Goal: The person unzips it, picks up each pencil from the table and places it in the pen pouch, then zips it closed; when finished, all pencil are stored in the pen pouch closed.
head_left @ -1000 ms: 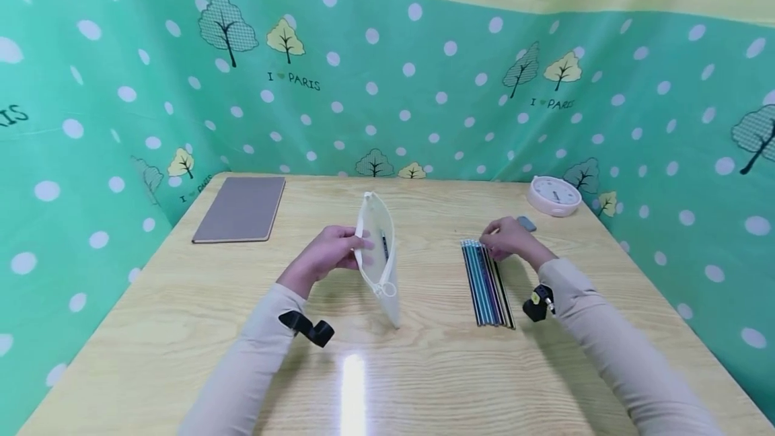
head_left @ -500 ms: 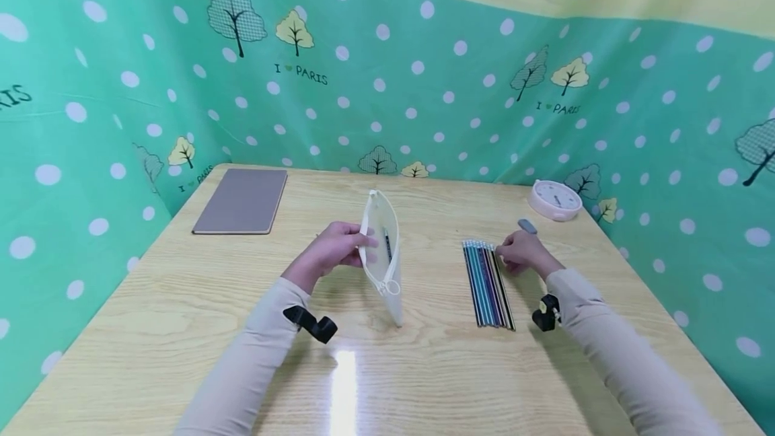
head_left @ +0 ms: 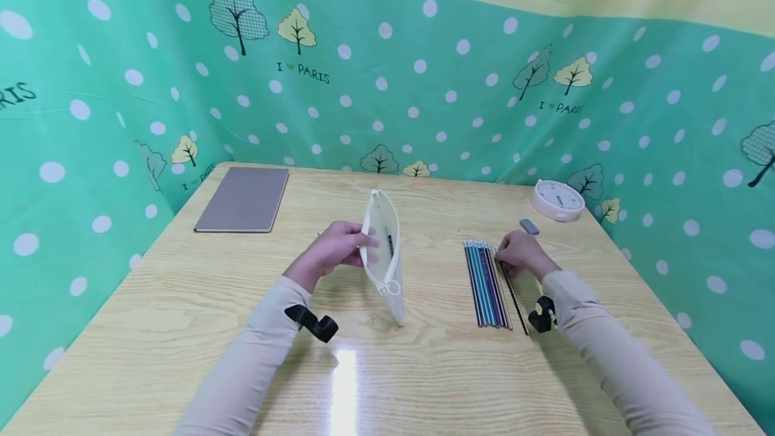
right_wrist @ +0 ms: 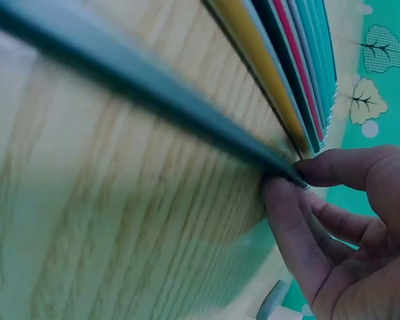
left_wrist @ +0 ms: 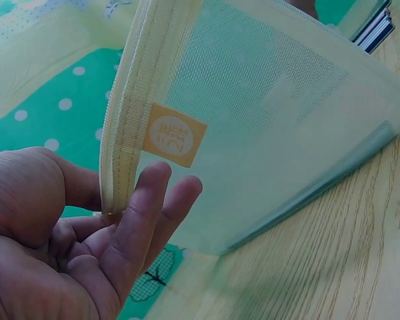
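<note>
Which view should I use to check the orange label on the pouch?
The left wrist view: the orange label faces the camera close up, near the left hand. The head view shows the pouch with its mouth open, but the label cannot be made out. The right wrist view shows neither label nor pouch.

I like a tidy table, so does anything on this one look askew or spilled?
Just one dark pencil: it angles away from the otherwise neat row of pencils, its end pinched by the right hand. I see nothing spilled.
</note>
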### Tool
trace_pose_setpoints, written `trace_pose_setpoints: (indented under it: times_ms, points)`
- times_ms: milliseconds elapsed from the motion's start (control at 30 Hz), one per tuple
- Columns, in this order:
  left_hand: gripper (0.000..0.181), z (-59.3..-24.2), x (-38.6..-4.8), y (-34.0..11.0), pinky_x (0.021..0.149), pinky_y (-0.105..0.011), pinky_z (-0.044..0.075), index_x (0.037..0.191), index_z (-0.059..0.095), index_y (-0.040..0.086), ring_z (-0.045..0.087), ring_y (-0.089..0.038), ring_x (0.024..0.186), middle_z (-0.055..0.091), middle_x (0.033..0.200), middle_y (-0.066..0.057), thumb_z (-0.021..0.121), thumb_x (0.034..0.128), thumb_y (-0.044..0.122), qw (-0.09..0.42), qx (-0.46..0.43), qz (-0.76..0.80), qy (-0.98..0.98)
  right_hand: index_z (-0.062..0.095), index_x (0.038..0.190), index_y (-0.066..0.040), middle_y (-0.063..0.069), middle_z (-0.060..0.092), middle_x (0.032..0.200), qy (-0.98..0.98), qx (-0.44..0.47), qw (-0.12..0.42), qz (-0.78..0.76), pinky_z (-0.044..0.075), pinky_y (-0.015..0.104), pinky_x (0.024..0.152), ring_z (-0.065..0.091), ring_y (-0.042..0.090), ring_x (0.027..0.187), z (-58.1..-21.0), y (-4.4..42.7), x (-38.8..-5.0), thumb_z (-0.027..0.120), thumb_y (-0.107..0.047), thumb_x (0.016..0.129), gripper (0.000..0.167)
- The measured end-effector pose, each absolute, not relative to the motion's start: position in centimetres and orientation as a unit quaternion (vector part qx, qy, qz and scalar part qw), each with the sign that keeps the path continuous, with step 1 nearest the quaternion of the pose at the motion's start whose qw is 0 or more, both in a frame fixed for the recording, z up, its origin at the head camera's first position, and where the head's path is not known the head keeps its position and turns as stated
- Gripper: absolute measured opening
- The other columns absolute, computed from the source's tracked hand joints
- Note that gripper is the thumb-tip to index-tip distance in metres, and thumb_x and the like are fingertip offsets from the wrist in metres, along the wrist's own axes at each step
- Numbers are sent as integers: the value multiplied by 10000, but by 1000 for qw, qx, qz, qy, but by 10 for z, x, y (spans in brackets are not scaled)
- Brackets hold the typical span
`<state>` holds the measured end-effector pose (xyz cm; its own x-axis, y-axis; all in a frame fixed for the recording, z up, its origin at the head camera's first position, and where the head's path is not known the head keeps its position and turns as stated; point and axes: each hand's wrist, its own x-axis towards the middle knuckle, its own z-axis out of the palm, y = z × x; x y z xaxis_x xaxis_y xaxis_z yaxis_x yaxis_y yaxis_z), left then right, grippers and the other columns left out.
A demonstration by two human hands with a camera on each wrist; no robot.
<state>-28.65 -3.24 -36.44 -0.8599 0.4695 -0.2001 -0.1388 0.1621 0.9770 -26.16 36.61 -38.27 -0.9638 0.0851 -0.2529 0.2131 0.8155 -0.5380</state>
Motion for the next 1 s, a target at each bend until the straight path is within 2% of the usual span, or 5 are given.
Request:
trace_pose_setpoints:
  times_ms: [300,467,600,733,1000]
  points:
    - [456,-364,-288,-30,691,-251,638,1398,560,-104,688,-113,711,708,1170,-276,642,991,85,230,117,621,740,563,1226,150,80,686,889,902,134,136,-387,622,330,623,664,140,687,-377,378,-256,555,-110,982,357]
    - [421,-361,-288,-30,691,-263,643,1367,590,-107,688,-110,703,723,1129,-262,637,990,77,223,124,619,743,411,1386,183,5,734,906,853,145,100,-492,635,319,675,719,115,752,-367,375,-256,435,-113,1083,424]
    - [435,-361,-288,-33,697,-273,647,1382,573,-112,690,-110,695,717,1142,-275,639,994,73,223,122,625,738,383,1473,147,-32,700,988,824,144,53,-546,636,258,705,708,53,805,-357,355,-260,473,-157,1097,492]
    - [451,-362,-288,-36,695,-271,647,1400,554,-112,684,-102,683,709,1156,-281,638,997,70,223,117,631,733,457,1449,77,-91,696,958,775,141,10,-616,628,213,699,695,14,792,-344,327,-262,501,-175,1096,436]
    - [435,-364,-286,-36,710,-287,651,1388,567,-111,692,-111,700,700,1187,-287,637,1000,73,220,117,637,730,619,1063,-144,-106,732,879,644,117,-33,-755,623,211,644,721,58,775,-315,288,-258,526,-160,1089,99]
